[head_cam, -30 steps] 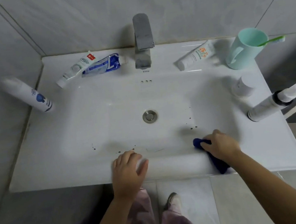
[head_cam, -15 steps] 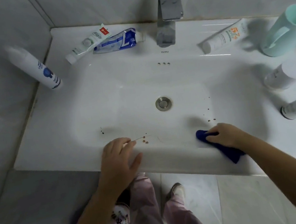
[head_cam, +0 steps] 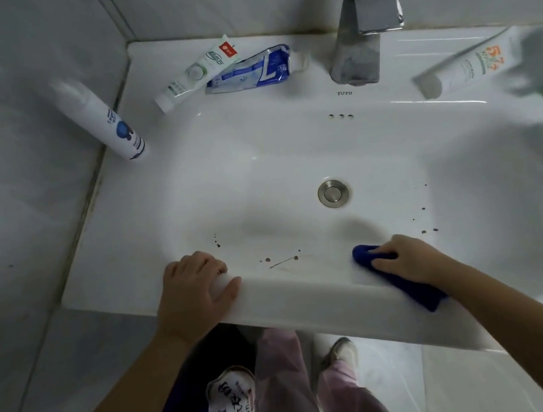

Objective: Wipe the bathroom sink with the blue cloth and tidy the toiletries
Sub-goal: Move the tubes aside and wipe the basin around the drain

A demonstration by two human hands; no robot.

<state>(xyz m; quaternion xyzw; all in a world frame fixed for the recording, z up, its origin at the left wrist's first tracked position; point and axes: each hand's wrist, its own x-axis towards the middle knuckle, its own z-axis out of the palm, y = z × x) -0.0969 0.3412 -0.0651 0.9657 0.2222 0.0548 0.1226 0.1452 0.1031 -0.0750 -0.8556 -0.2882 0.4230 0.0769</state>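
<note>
Apparently right hand [head_cam: 405, 260] grips blue cloth [head_cam: 416, 294]; left hand [head_cam: 193, 288], apart, holds sink [head_cam: 309, 290].

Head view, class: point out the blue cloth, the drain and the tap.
blue cloth [head_cam: 364, 255], head view, its bunched front end.
drain [head_cam: 333, 193], head view, centre of the metal plug.
tap [head_cam: 355, 56], head view, lower part of its column.
</note>
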